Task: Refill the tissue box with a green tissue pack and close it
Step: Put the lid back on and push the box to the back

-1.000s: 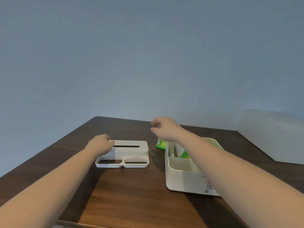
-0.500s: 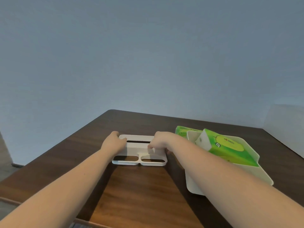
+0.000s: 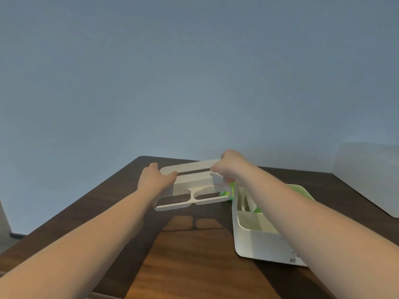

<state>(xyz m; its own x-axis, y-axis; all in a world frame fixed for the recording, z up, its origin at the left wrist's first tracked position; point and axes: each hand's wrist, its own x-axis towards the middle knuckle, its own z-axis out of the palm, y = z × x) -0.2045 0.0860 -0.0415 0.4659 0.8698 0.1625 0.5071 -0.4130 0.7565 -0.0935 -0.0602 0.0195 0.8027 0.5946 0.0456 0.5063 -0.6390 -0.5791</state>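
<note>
A white lid (image 3: 194, 184) is gripped at its ends by the left hand (image 3: 154, 178) and right hand (image 3: 230, 167), raised above the table (image 3: 194, 255). A white box (image 3: 259, 240) containing a green tissue pack (image 3: 232, 189) is seen toward the table's right edge.

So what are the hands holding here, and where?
Both hold the white lid by its ends: left hand on the left end, right hand on the right end.

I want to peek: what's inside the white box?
Inside the white box a bit of green tissue pack shows beside a white divider. The right arm covers the rest, so how much the pack fills cannot be seen.
</note>
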